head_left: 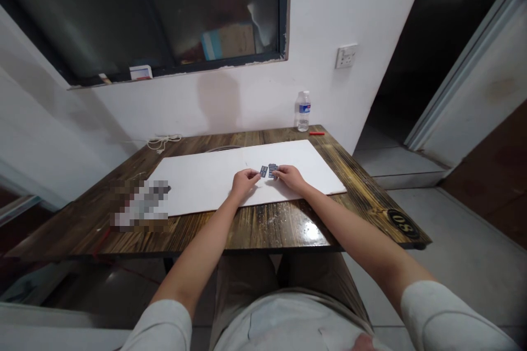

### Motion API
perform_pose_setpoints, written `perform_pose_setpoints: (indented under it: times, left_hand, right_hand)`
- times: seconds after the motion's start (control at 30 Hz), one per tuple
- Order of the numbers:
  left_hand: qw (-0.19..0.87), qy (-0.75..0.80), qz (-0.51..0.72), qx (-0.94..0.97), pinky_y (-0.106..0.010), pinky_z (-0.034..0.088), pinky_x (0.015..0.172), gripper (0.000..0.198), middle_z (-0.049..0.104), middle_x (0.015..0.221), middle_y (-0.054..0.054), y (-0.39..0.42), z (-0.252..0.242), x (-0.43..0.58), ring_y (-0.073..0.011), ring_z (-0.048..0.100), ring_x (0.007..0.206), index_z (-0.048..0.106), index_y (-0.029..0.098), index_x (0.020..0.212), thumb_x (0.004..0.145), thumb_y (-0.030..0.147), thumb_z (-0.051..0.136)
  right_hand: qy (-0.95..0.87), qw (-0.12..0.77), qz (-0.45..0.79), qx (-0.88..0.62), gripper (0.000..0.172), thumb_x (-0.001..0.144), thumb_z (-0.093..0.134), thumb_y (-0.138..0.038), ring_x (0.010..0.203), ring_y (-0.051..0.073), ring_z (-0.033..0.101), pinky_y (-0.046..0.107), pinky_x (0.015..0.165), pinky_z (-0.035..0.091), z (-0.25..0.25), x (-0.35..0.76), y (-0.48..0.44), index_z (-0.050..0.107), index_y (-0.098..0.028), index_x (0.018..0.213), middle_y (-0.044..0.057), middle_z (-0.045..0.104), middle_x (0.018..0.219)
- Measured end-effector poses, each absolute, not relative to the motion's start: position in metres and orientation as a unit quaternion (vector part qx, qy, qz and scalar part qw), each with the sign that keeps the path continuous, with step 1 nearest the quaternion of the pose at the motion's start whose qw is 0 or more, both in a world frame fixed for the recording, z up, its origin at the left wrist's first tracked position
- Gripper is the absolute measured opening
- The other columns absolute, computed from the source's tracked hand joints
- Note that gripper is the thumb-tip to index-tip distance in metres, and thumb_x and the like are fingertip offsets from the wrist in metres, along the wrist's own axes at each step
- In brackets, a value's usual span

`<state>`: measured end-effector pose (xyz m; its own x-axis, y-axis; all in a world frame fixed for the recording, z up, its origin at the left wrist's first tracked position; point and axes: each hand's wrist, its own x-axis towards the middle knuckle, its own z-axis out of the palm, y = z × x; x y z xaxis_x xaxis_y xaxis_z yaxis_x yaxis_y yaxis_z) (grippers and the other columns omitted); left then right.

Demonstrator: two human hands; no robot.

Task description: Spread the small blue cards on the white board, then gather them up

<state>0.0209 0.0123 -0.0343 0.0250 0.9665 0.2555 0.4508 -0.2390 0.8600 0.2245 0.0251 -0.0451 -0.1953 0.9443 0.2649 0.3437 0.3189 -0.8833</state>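
Both my hands rest on a white sheet (197, 178) that lies on a dark wooden table (267, 227). My left hand (244, 181) pinches a small dark grey-blue rectangular piece (263, 171) with its fingertips. My right hand (289, 176) pinches a second, similar piece (272, 170) right beside the first. The two pieces sit close together, almost touching, just above the sheet. What the pieces are is too small to tell.
A clear water bottle (303, 111) stands at the table's back right by the wall, with a small red object (317, 133) next to it. A white coiled cable (163, 142) lies at the back left. A blurred patch (140, 205) covers something near the left edge. An open doorway is at right.
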Motion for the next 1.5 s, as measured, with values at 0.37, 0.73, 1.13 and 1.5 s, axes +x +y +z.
perform_pose_setpoints:
  times: [0.37,0.73,1.13,1.5]
  left_hand:
    - [0.299,0.564,0.393,0.662,-0.027,0.046,0.062,0.014,0.073,0.071,-0.005,0.005,-0.029,0.025,-0.0177,0.064,0.066,0.073,0.016,0.069,0.07,0.029,0.069]
    - [0.309,0.569,0.378,0.662,-0.024,0.042,0.059,0.017,0.071,0.065,-0.004,0.003,-0.027,0.027,-0.0146,0.06,0.061,0.072,0.015,0.066,0.067,0.032,0.068]
    - [0.117,0.577,0.374,0.717,-0.032,0.048,0.086,0.021,0.073,0.101,-0.008,0.008,-0.029,0.017,-0.0215,0.064,0.095,0.072,0.017,0.097,0.08,0.028,0.065]
    - [-0.011,0.498,0.142,0.856,-0.034,0.044,0.09,0.023,0.072,0.107,-0.006,0.006,-0.025,0.014,-0.0224,0.06,0.101,0.07,0.024,0.108,0.091,0.025,0.054]
  right_hand:
    - [-0.728,0.415,0.373,-0.399,0.029,0.077,0.06,-0.044,0.058,0.014,0.05,0.025,0.061,0.037,-0.048,0.224,0.024,0.068,-0.018,0.067,-0.001,0.06,0.059]
    - [-0.736,0.413,0.365,-0.393,0.027,0.076,0.064,-0.043,0.061,0.014,0.053,0.025,0.06,0.038,-0.049,0.223,0.023,0.07,-0.018,0.069,0.0,0.063,0.061]
    - [-0.692,0.457,0.359,-0.427,0.028,0.076,0.063,-0.045,0.06,0.014,0.056,0.025,0.059,0.039,-0.046,0.223,0.021,0.068,-0.018,0.068,0.0,0.065,0.061]
    - [-0.679,0.465,0.36,-0.44,0.03,0.075,0.064,-0.048,0.06,0.015,0.058,0.025,0.059,0.04,-0.047,0.223,0.022,0.068,-0.019,0.069,0.001,0.067,0.063]
